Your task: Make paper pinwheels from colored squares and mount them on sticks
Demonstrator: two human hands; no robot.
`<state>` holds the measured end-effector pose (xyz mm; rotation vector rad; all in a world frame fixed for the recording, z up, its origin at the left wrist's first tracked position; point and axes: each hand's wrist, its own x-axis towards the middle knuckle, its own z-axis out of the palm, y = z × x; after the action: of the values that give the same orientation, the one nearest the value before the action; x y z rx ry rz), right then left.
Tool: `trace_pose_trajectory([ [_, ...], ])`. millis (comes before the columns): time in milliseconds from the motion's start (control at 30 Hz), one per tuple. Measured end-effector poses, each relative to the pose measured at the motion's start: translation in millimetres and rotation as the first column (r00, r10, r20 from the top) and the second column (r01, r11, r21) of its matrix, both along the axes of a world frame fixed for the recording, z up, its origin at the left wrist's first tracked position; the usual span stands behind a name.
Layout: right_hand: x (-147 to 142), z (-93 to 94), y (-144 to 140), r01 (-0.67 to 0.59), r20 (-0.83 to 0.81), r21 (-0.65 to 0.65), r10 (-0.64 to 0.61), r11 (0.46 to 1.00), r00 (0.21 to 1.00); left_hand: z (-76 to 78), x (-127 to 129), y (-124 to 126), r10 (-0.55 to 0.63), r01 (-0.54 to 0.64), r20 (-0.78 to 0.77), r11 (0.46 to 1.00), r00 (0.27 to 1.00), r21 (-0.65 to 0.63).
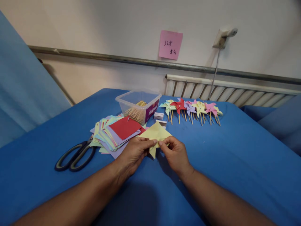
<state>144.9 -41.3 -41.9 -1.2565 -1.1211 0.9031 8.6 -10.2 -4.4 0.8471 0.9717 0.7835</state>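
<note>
You are pinching a sheet of yellow paper [157, 129] over the near part of a blue-covered table [225, 175], the paper sitting directly between your hands and just beside a stack of coloured sheets [105, 135]. Your left hand [135, 151] is gripping it from one side, your right hand [176, 153] from the other, both grips closing narrowly, with the thumbs almost meeting near the middle. One corner is standing up at the far side; a slim point is hanging toward you. How many points the fingers are covering, you cannot be sure from here.

Judging by the pinwheels [180, 107] lining the table's far right, you are probably working at the gathering step, bringing points to the centre. The next move seems to be calling for a firm, flat pinch on the overlapping points, each one lying over the middle, since a loose layer could spring out.

Beyond the paper, small boxes [159, 115] are resting near a clear tub [127, 101] holding thin sticks [135, 115]. To the left, large dark-handled scissors [82, 153] are lying against the stack.
</note>
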Motion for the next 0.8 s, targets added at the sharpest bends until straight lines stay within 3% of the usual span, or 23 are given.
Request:
trace_pose_trajectory([
  [800, -1.4, 2.8, -1.7, -0.001, -0.011, -0.02, 0.001, 1.0, 1.0, 0.2, -0.4, 0.9, 0.016, -0.013, -0.065, 0.998, 0.998, 0.055],
])
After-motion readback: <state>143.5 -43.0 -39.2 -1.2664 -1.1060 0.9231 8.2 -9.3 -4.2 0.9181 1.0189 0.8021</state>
